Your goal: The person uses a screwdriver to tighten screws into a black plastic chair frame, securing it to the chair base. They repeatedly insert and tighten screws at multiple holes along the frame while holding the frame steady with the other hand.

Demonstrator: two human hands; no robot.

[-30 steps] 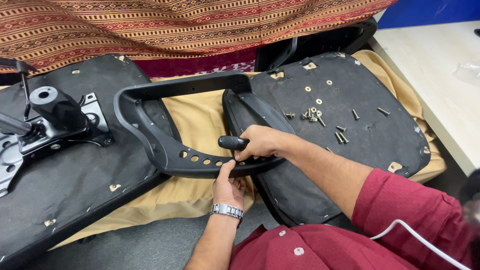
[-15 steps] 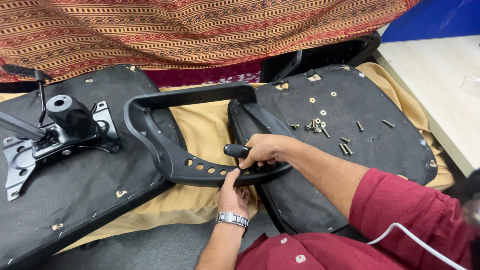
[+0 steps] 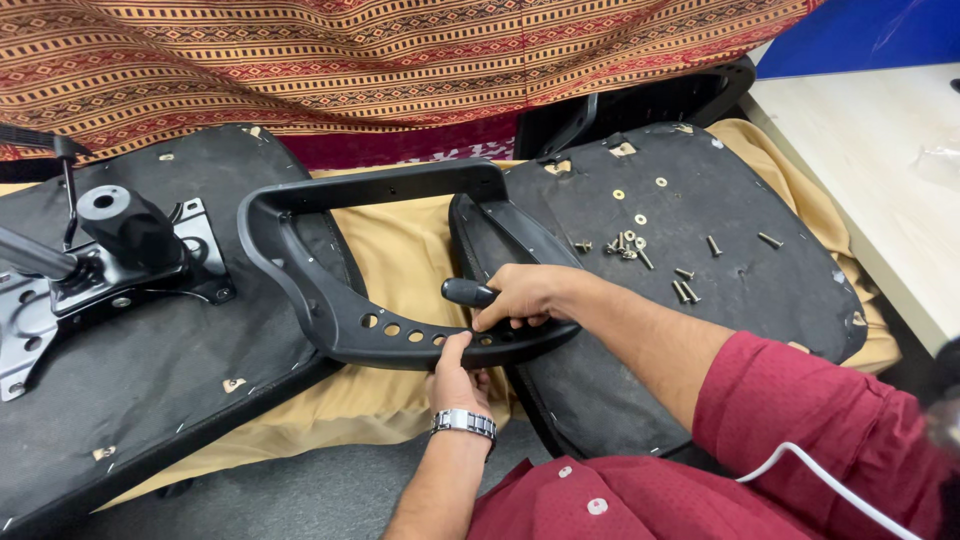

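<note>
Head cam: our right hand (image 3: pixel 520 297) grips a black-handled screwdriver (image 3: pixel 470 293), left hand (image 3: pixel 455 375) pinches the armrest bracket (image 3: pixel 350 310) at 6 o'clock. Looks like stiff, light plastic, so best held by the perforated bar.

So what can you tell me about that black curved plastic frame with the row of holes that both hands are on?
The black curved plastic armrest frame looks like moulded hard plastic, bent into an open loop. A row of round holes runs along its lower bar. It lies flat, bridging the gap between two black upturned seat panels over tan cloth. The left hand steadies its lower edge from below; the right hand presses a black-handled tool against the bar.
</note>
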